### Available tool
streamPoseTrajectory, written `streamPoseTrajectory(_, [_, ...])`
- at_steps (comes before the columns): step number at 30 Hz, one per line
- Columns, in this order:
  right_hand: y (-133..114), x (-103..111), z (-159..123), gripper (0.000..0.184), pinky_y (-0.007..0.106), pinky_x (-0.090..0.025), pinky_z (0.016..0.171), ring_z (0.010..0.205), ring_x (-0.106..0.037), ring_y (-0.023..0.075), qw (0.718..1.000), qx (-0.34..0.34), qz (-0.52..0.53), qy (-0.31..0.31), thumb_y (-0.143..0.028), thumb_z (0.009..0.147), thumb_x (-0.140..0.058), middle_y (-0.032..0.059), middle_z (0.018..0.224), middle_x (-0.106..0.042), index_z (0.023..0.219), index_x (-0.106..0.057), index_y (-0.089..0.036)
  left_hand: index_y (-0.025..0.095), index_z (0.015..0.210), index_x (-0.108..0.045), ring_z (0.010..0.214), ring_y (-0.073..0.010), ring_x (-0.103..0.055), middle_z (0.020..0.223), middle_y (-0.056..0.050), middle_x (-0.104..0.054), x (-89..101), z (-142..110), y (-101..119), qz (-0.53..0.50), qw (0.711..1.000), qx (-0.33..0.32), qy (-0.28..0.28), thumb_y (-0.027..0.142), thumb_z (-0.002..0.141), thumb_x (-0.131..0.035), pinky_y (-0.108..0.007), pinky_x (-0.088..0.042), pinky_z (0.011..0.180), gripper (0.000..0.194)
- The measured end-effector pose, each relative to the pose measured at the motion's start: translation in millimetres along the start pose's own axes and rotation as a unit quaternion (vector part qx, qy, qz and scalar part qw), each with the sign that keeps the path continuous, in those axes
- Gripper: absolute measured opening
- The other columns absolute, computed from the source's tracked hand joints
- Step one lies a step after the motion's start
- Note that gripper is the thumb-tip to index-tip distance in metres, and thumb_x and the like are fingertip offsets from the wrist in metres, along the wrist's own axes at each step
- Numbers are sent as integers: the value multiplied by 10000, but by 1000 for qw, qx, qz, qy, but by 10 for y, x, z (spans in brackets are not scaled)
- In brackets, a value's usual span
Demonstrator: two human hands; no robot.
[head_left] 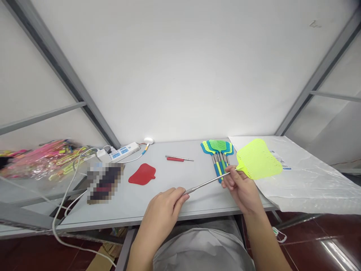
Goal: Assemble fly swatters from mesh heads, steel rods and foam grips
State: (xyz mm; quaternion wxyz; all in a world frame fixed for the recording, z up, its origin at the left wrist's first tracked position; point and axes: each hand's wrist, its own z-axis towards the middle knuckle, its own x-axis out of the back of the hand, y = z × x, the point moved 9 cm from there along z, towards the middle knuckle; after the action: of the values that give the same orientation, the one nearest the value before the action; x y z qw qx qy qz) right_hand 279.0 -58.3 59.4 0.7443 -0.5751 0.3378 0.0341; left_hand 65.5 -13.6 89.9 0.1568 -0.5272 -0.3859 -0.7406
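I hold a fly swatter above the table's front edge. My left hand (pixel 160 214) is closed round the handle end of its thin metal rod (pixel 205 184). My right hand (pixel 239 186) pinches the rod where it meets the yellow-green swatter head (pixel 258 160). Just behind my right hand a small pile of finished swatters (pixel 218 152) lies with blue, green and yellow heads and handles. A loose red swatter head (pixel 142 175) rests flat on the grey table (pixel 118 207). Further back lies a short metal rod with a red grip (pixel 178 159).
A white power strip (pixel 124 150) with cables sits at the back left. A blurred dark object (pixel 103 182) lies left of the red head. Clear plastic sheeting (pixel 307 177) covers the right side. A heap of pink and yellow packaged items (pixel 39 160) is at far left.
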Motion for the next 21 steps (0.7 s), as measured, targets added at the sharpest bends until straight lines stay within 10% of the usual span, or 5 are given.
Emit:
streamPoseTrajectory(9, [518,-517,-194,250,256,-436,555,502,-499,91,999,-15,-4,-34,-424,917,-574,-48,573,-505,867,-624,-184,233,1063,-593,872,-198,-537,969,-55,-608,200,-114,439,-58,960,-110,250,173,929,-505,-362,-340,828,171])
streamPoseTrajectory(13, [467,-409,-196,245,253,-430,533,476,-480,90,999,12,20,23,-432,904,-590,-67,547,-466,858,-605,-192,190,832,-586,612,-129,-461,669,2,-528,-119,-87,570,-255,937,-182,156,200,954,-439,-263,-338,617,192])
streamPoseTrajectory(16, [385,-342,-182,264,257,-436,533,473,-464,94,997,30,45,53,-458,897,-588,-70,538,-456,851,-591,-198,173,766,-598,596,-128,-420,631,0,-482,-480,75,472,-357,926,-112,51,358,990,-379,-258,-322,592,363])
streamPoseTrajectory(21, [368,-371,-187,294,250,-412,518,464,-439,92,996,16,78,51,-489,892,-583,-71,526,-451,816,-577,-205,154,947,-582,525,-98,-317,655,19,-417,-795,233,86,-615,782,64,81,666,922,-304,-225,-247,478,583])
